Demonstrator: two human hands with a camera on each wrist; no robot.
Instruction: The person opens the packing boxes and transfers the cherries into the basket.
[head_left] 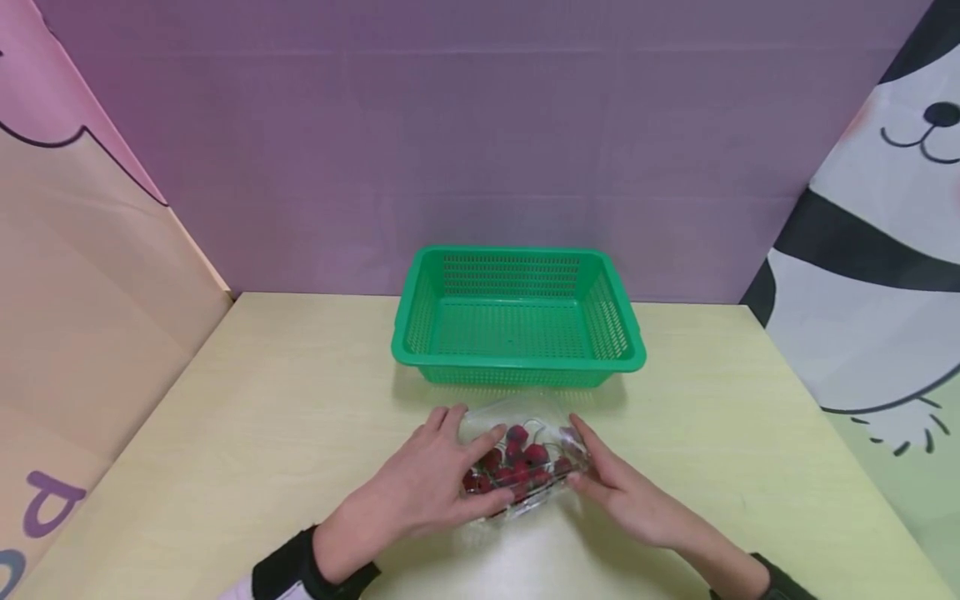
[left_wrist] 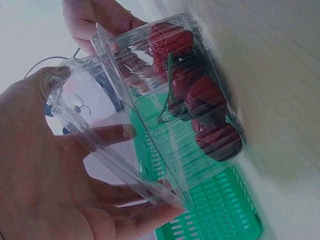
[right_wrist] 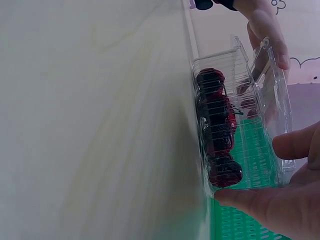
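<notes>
A clear plastic clamshell box point(head_left: 517, 408) of dark red cherries point(head_left: 535, 454) sits on the table between both hands, in front of the green basket. The left wrist view shows its lid point(left_wrist: 82, 127) tilted up from the tub, a wedge-shaped gap between them. My left hand point(head_left: 423, 475) spans the lid from the left, thumb and fingers at its opposite edges. On the right side of the box, my right hand point(head_left: 630, 496) holds the end wall between thumb and fingers. Thin stems show among the cherries, which lie along the bottom of the tub.
Just beyond the box stands a green plastic basket point(head_left: 517, 364) with slotted walls and nothing in it. The pale wooden table point(head_left: 300, 383) meets a purple backdrop point(head_left: 480, 125) behind, with printed cartoon panels at both sides.
</notes>
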